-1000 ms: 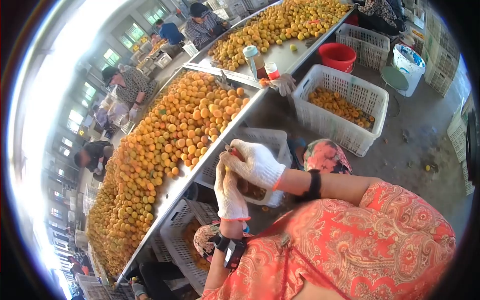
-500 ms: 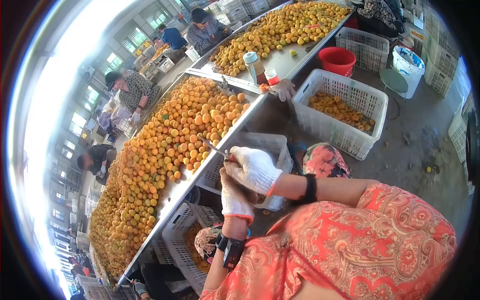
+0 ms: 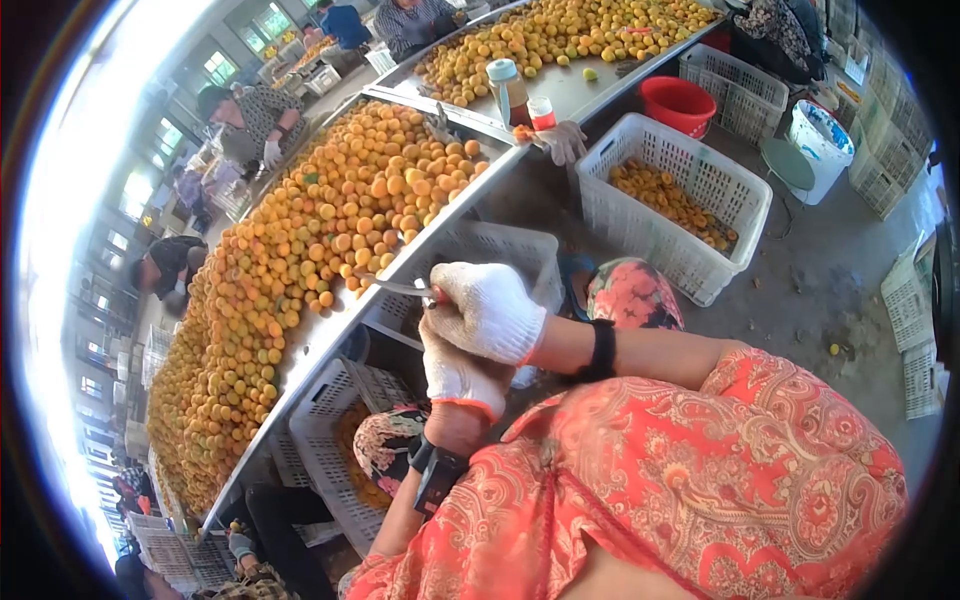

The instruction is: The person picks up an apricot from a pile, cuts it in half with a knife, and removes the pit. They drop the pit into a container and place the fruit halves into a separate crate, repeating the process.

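Observation:
My right hand (image 3: 490,312), in a white knitted glove, is closed round the handle of a small knife (image 3: 400,288). The curved blade points left toward the table edge. Just below and touching it is my left hand (image 3: 462,375), also gloved, with curled fingers; whatever lies in them is hidden behind the right hand. Beyond the hands a big heap of orange apricots (image 3: 340,215) covers the metal table (image 3: 310,350). Under my hands stands a white plastic crate (image 3: 510,245), partly covered by them.
A crate (image 3: 735,190) holding cut apricots stands right of the table. Another crate (image 3: 320,400) with orange pieces is at my left knee. A bottle (image 3: 507,90), a red basin (image 3: 678,105) and a white bucket (image 3: 820,145) are farther back. Several people sit around the tables.
Both hands have shifted slightly left and up in view, staying together. The knife blade lies flatter, pointing left. The whole view has tilted a little.

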Available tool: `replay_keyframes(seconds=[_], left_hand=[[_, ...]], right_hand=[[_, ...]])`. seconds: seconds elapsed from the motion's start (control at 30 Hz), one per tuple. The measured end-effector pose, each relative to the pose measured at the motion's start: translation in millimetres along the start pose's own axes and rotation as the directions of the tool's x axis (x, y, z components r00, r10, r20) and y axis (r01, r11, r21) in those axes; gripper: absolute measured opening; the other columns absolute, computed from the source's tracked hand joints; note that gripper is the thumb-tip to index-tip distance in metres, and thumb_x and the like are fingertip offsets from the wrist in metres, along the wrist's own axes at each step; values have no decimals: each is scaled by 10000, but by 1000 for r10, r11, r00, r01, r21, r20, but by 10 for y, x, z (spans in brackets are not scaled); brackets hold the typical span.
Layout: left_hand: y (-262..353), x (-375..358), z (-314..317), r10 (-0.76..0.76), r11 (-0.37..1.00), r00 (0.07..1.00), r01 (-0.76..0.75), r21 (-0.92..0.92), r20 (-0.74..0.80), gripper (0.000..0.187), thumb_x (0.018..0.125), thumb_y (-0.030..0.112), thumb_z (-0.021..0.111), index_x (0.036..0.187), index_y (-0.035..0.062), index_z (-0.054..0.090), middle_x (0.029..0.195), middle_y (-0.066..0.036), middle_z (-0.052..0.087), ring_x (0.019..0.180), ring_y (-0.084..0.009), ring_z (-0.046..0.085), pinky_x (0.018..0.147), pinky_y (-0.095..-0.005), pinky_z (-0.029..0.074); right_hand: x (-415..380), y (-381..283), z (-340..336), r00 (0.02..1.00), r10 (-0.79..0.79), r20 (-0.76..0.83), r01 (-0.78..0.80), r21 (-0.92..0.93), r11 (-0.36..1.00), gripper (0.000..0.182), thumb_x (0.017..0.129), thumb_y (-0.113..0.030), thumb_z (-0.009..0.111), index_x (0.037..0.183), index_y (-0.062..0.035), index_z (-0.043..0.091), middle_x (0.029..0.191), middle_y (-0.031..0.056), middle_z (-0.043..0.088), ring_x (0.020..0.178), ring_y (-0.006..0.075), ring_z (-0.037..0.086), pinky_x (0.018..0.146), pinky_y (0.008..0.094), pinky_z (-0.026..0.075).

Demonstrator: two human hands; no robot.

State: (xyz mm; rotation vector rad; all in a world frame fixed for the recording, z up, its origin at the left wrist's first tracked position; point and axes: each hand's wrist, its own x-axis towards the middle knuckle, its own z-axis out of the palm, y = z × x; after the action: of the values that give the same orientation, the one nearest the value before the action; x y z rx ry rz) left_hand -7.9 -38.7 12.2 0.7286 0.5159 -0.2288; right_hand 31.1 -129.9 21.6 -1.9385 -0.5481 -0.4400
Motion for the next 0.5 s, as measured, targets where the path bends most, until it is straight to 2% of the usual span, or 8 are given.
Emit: replay_keyframes(seconds=[0.07, 0.2, 0.27, 0.3, 0.37, 0.43, 0.47, 0.5], left_hand=[[-55, 119, -150, -6, 999, 998, 4, 35, 65, 644, 847, 759, 493, 1185, 224, 608, 1110, -1, 666, 973, -236, 659, 751, -427, 564], [-34, -63, 27, -108, 994, 957, 110, -10, -268, 587, 853, 772, 460, 942, 211, 610, 783, 20, 621, 573, -180, 570, 431, -325, 421], [-10, 110, -451, -347, 920, 877, 387, -63, 331, 523, 862, 709, 511, 902, 198, 612, 730, 37, 593, 593, -156, 566, 505, -293, 434], [-39, 47, -350, -311, 950, 916, 311, 39, 254, 549, 837, 749, 514, 781, 204, 550, 576, 62, 442, 414, -130, 374, 393, -264, 246], [12, 55, -339, -339, 941, 898, 315, 127, 282, 533, 848, 725, 488, 743, 204, 535, 525, 64, 371, 378, -115, 314, 373, -271, 198], [118, 16, -176, -286, 957, 943, 272, 101, 170, 536, 895, 672, 435, 688, 181, 495, 496, 49, 328, 361, -126, 297, 356, -275, 189], [157, 62, -131, -235, 972, 966, 230, 57, 106, 566, 934, 637, 391, 639, 158, 453, 482, 38, 296, 348, -139, 285, 341, -280, 184], [253, 124, -251, -234, 972, 940, 231, 42, 248, 531, 952, 580, 382, 697, 128, 492, 520, 30, 321, 393, -142, 339, 375, -278, 246]], right_hand=[[-10, 41, -4, 996, -64, 57, 65, -18, 998, 172, 773, -256, 699, 833, -107, 636, 789, 130, 664, 744, 352, 666, 652, 440, 533], [-17, 120, -6, 980, -175, 95, 177, -11, 984, 171, 745, -239, 714, 824, -112, 632, 783, 112, 659, 723, 346, 664, 631, 435, 532], [2, 167, -25, 948, -298, 115, 296, 36, 955, 156, 729, -213, 709, 800, -111, 615, 744, 112, 629, 683, 350, 646, 599, 436, 521], [-1, 219, -23, 938, -322, 124, 314, 81, 946, 143, 729, -202, 702, 792, -112, 612, 737, 116, 622, 676, 351, 642, 593, 434, 517], [44, 358, 52, 922, -381, 67, 360, 213, 909, 105, 741, -170, 680, 748, -107, 597, 700, 127, 598, 657, 360, 627, 573, 420, 503], [116, 466, 204, 999, 11, 32, -24, 449, 893, 154, 866, -87, 623, 713, -77, 603, 654, 105, 608, 583, 253, 617, 555, 352, 484], [143, 440, 157, 918, 341, 202, -354, 804, 477, 166, 920, -80, 616, 757, -48, 619, 659, 19, 594, 583, 120, 563, 541, 299, 461], [156, 478, 118, 910, 359, 206, -339, 869, 361, 155, 928, -87, 621, 782, -35, 621, 674, -11, 574, 601, 90, 537, 539, 279, 446]])
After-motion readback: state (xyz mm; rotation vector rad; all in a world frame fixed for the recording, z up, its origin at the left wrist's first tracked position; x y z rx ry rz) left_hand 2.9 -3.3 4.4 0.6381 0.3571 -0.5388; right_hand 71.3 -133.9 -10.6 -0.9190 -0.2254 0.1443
